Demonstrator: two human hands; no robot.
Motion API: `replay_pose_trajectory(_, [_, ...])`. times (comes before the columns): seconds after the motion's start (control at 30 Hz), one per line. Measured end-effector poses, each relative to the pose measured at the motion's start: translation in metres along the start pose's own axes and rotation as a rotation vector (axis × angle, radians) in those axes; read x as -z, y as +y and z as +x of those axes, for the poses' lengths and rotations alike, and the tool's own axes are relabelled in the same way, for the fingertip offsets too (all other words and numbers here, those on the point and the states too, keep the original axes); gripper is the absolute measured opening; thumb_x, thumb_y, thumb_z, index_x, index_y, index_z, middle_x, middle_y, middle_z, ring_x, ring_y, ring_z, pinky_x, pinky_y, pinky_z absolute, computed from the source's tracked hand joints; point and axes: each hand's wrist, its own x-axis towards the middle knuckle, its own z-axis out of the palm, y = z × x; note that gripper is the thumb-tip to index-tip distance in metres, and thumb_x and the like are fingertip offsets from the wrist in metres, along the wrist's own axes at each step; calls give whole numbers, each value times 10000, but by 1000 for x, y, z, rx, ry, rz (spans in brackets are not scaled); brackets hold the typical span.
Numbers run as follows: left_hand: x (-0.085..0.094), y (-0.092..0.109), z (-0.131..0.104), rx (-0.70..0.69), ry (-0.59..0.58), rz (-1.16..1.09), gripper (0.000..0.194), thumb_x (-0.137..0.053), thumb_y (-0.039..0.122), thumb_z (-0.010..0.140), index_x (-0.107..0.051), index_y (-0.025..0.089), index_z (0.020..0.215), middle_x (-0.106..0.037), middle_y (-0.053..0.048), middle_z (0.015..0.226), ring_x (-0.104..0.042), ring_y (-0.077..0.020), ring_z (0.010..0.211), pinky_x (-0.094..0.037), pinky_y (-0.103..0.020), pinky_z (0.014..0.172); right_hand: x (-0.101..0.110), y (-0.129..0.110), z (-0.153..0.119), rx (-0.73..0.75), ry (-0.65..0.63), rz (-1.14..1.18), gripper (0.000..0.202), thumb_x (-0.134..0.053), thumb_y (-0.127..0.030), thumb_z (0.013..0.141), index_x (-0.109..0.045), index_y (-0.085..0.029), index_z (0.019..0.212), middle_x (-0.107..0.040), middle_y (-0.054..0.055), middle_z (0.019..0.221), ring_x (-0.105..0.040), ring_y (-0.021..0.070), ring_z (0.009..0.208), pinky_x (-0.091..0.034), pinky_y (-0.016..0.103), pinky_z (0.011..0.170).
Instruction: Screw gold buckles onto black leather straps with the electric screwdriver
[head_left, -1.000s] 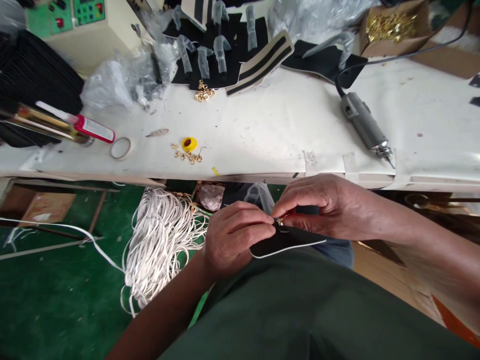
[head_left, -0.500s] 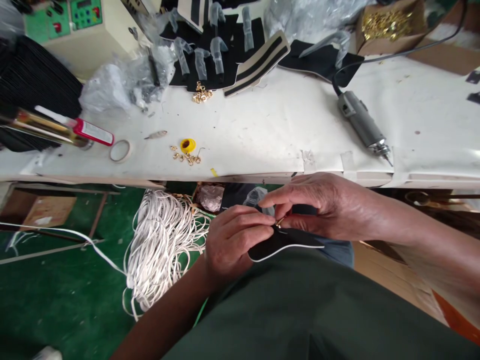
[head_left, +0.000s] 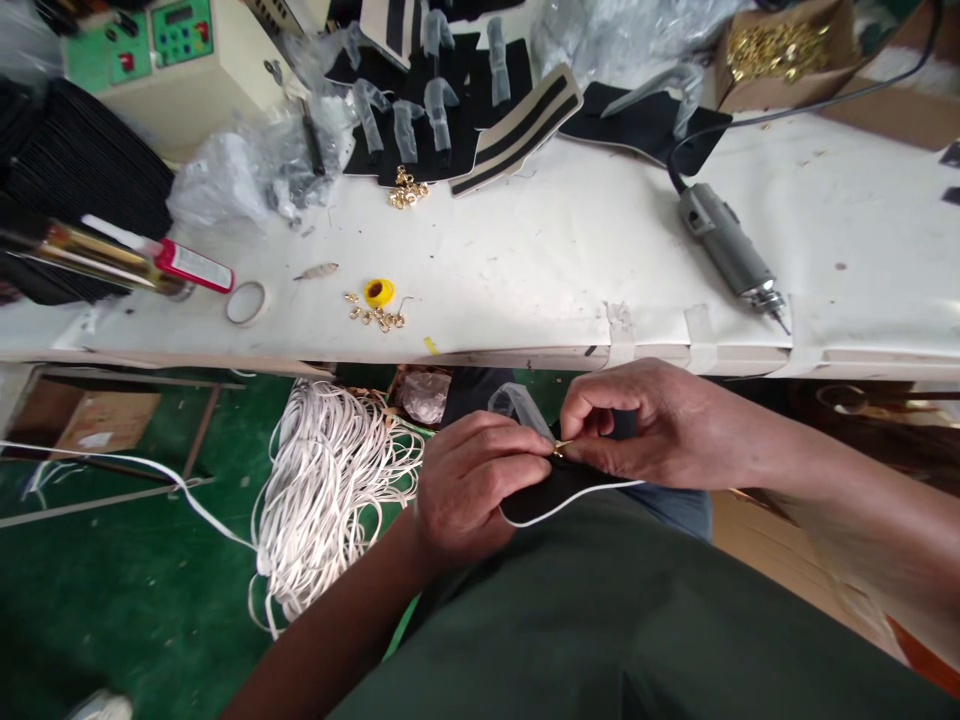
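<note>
On my lap lies a black panel with a pale edge, and a plastic-wrapped strap stands up from it. My left hand is closed on the panel, its fingertips beside a small gold metal fitting. Between thumb and forefinger, my right hand pinches that fitting from the other side. The fitting's exact shape is too small to make out. Part of the panel is hidden under both hands.
The white bench runs across in front of me. On it lie a grey rotary tool, small gold rings, a yellow tape roll, and black panels. A box of gold fittings stands far right; white cord lies below.
My right forefinger has drawn back and curled into a pinch at the fitting, uncovering more of the plastic-wrapped strap. My left hand has hardly moved.
</note>
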Motion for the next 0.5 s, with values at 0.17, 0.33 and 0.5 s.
replay_pose_trajectory(0.17, [0, 0, 1, -3, 7, 1, 214, -797, 236, 889, -670, 197, 1057, -809, -84, 1003, -764, -189, 885, -643, -343, 819, 1, -3, -3, -70, -58, 86, 164, -700, -329, 940, -759, -176, 938, -700, 16, 790, -597, 119, 665, -457, 210, 570])
replay_pose_trajectory(0.33, [2, 2, 4, -10, 36, 44, 224, -824, 205, 860, -667, 164, 1015, -804, -112, 972, -769, -200, 882, -643, -341, 802, 7, 0, -12, 3, -84, 87, 351, -842, -378, 838, -773, -201, 1133, -762, 59, 1056, -690, 211, 966, -542, 279, 872])
replay_pose_trajectory(0.5, [2, 5, 5, 1, 65, 76, 185, -770, 186, 902, -652, 208, 1043, -809, -75, 1003, -767, -182, 880, -653, -344, 794, -10, 0, -18, 13, 89, -60, 338, -848, -370, 855, -759, -219, 1144, -763, 66, 1058, -705, 208, 903, -541, 280, 790])
